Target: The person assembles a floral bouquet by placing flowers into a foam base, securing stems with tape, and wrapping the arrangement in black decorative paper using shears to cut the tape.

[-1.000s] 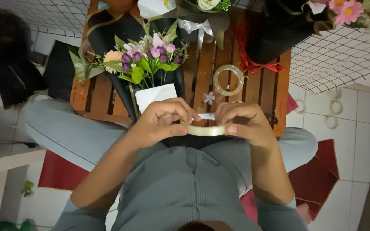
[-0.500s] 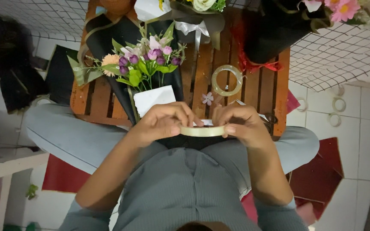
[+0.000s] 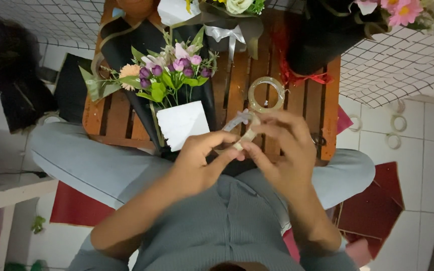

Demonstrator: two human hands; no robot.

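Both hands are meeting over the person's lap, at about six o'clock from the wooden slatted surface (image 3: 126,118). Left hand (image 3: 197,163) is pinching narrow, thumb and forefinger closing on the lower end of a small pale roll of tape (image 3: 246,138); right hand (image 3: 285,145) is curling around the roll from the three o'clock side, fingers bent close over it. A second ago the roll was lying flat and level between the two hands, showing its edge as a wide band; now it is tilting up on end, slanting toward one o'clock, and the hands are sitting closer together and higher against the surface's near edge. Judging by that turn, the person is working the roll round in the fingers, possibly hunting for or lifting a free end, though no loose strip is showing clearly. A small pale flower (image 3: 240,118) is peeking out just above the fingertips.

Just beyond, at twelve o'clock from the hands, a second, larger clear tape ring (image 3: 266,94) is lying flat on the slats. At ten o'clock, a bouquet (image 3: 169,75) of purple, pink and peach flowers in dark wrapping is resting with a white card (image 3: 182,123) at its base. More wrapped bouquets are crowding the far edge, one tied with a red ribbon (image 3: 302,78).
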